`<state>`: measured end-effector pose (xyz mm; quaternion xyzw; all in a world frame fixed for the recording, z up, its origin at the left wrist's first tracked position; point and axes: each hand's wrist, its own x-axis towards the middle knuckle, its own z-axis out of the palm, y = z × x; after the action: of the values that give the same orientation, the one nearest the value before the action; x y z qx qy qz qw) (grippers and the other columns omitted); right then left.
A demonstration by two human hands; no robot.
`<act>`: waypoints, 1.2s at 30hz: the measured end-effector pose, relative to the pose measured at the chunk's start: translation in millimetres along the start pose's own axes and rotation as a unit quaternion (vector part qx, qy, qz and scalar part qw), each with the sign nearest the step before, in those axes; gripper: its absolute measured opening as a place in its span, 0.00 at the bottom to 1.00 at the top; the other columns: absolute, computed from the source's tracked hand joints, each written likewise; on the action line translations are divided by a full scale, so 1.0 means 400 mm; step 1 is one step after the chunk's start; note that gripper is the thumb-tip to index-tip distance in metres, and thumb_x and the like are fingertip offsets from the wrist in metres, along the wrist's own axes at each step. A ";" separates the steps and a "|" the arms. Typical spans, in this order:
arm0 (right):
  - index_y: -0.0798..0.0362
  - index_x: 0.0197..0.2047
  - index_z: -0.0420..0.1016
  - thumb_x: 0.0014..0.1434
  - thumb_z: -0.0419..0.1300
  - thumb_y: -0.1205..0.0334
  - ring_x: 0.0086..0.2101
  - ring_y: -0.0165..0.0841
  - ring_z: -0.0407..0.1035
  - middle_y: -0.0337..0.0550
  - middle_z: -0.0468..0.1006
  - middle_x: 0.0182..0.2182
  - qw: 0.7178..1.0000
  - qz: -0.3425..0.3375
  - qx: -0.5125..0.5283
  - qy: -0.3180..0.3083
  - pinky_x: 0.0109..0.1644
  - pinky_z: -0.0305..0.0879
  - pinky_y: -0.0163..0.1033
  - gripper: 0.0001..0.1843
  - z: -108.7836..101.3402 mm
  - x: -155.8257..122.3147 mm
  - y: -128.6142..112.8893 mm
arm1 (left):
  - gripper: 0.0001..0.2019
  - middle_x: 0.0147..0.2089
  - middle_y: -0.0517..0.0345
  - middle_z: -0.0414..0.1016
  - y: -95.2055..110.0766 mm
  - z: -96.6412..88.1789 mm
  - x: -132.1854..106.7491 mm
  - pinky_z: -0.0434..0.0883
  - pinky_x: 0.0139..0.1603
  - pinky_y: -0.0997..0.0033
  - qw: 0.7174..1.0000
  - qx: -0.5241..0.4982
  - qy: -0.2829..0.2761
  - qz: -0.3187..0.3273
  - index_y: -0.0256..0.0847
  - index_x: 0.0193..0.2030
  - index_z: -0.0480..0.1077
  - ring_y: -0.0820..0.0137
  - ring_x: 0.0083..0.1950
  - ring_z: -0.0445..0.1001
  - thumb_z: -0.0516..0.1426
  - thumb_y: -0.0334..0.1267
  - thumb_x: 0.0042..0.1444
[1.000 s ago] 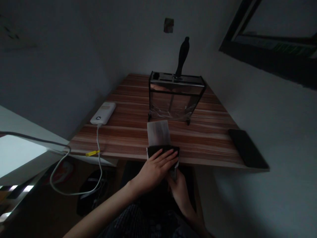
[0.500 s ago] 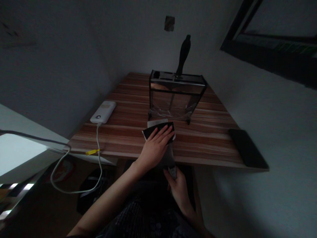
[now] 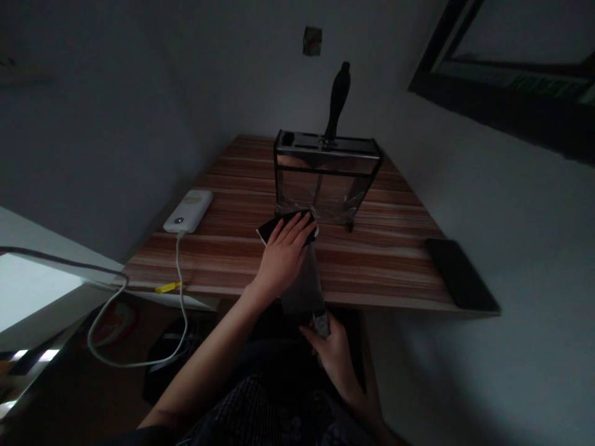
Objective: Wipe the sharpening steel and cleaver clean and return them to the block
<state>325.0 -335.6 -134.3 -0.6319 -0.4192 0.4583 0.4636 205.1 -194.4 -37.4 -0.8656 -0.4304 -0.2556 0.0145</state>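
A wide flat knife blade [image 3: 307, 286] lies over the front edge of the wooden table [image 3: 381, 260], pointing away from me. My left hand [image 3: 282, 257] lies on a dark cloth [image 3: 268, 227] and presses it onto the far end of the blade, close to the knife block. Below the table edge, my right hand [image 3: 333, 354] is closed round the knife's handle [image 3: 320, 322]. The blade's tip is hidden under the cloth and my fingers.
A clear knife block [image 3: 325, 179] with one black-handled knife [image 3: 336, 102] stands at the back of the table. A white power bank [image 3: 188, 211] with a cable [image 3: 179, 266] lies at the left. A black phone [image 3: 460, 274] rests at the right edge. Walls close in on both sides.
My left hand has slid the dark cloth along the blade, from near the handle at the table's edge out to its far end. My right hand has stayed on the handle.
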 end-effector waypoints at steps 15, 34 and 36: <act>0.55 0.35 0.71 0.47 0.65 0.48 0.18 0.26 0.60 0.33 0.68 0.20 0.995 0.048 0.079 -0.045 0.21 0.58 0.31 0.19 -0.016 -0.023 0.009 | 0.23 0.69 0.55 0.54 -0.004 0.011 -0.007 0.48 0.69 0.54 1.000 0.003 0.004 -0.010 0.41 0.64 0.56 0.66 0.70 0.49 0.47 0.29 0.62; 0.50 0.15 0.59 0.44 0.62 0.45 0.13 0.25 0.54 0.32 0.59 0.10 0.998 0.060 0.006 -0.001 0.15 0.51 0.31 0.22 -0.008 -0.013 -0.023 | 0.24 0.68 0.53 0.55 0.036 -0.043 -0.016 0.47 0.69 0.50 0.999 -0.041 0.032 0.016 0.41 0.64 0.55 0.65 0.71 0.47 0.46 0.27 0.61; 0.50 0.14 0.59 0.44 0.62 0.44 0.13 0.25 0.55 0.33 0.60 0.10 0.999 0.050 0.009 0.004 0.15 0.52 0.31 0.23 -0.011 -0.003 -0.037 | 0.24 0.68 0.53 0.55 0.046 -0.048 -0.018 0.46 0.69 0.51 0.998 -0.050 0.027 0.029 0.41 0.64 0.55 0.65 0.71 0.46 0.46 0.26 0.60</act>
<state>327.3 -334.3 -119.3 -0.6500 -0.3812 0.4819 0.4473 207.0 -215.9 -20.4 -0.8701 -0.3915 -0.2993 -0.0094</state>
